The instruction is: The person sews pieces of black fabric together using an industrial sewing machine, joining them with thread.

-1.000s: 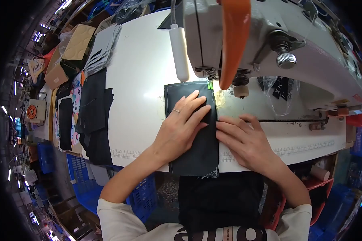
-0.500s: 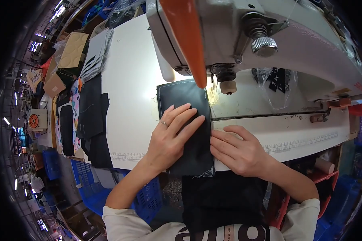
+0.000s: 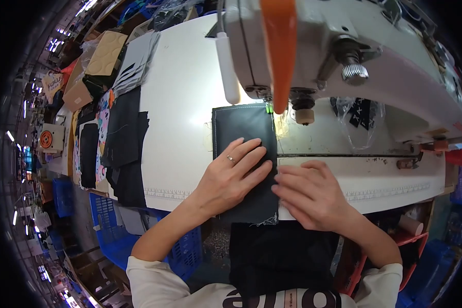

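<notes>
A black leather-like panel with pale stitching along its left and top edges lies on the white sewing machine table. Its top right corner is beside the needle area of the sewing machine, where a small green piece shows. My left hand rests flat on the panel, fingers spread, a ring on one of them. At the panel's right edge, my right hand has its fingers stretched toward the panel, fingertips touching or very near the edge. Loose white threads hang at the panel's lower end.
An orange guard hangs before the needle. Black fabric pieces and grey sheets are stacked at left. A plastic bag lies under the machine arm. A blue basket and a red basket stand below the table.
The view has shifted, so machine and table appear farther right. My right fingers have shifted slightly along the panel's edge; my left hand stays flat on it. A green piece now shows near the needle.
</notes>
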Demonstrator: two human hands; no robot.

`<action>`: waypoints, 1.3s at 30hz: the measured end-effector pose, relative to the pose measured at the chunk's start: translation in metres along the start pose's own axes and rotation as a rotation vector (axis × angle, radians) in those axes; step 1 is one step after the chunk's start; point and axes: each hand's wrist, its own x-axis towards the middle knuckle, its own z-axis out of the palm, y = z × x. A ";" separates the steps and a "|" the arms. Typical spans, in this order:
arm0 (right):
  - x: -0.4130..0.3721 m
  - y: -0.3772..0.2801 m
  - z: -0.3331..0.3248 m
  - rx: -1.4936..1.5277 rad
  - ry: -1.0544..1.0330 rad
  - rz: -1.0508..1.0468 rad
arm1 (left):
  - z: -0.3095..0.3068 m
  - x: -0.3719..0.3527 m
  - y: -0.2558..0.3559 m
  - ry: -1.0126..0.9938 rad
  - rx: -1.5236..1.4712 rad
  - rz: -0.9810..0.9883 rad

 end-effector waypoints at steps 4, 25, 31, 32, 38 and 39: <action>0.006 0.002 0.004 0.066 -0.118 -0.032 | -0.006 0.013 -0.010 -0.026 -0.086 -0.130; 0.027 0.028 0.004 0.031 -0.134 -0.001 | 0.000 0.037 -0.050 -0.080 -0.025 -0.151; 0.027 0.032 0.001 0.095 -0.096 0.074 | -0.002 0.043 -0.050 -0.059 -0.002 -0.201; 0.022 0.027 0.000 0.102 -0.097 0.084 | -0.002 0.041 -0.047 -0.031 -0.004 -0.213; -0.011 0.003 -0.014 0.007 -0.058 0.238 | -0.017 0.001 0.013 0.049 -0.276 -0.105; -0.014 0.001 -0.014 0.006 -0.071 0.241 | -0.014 -0.005 0.019 0.041 -0.260 -0.119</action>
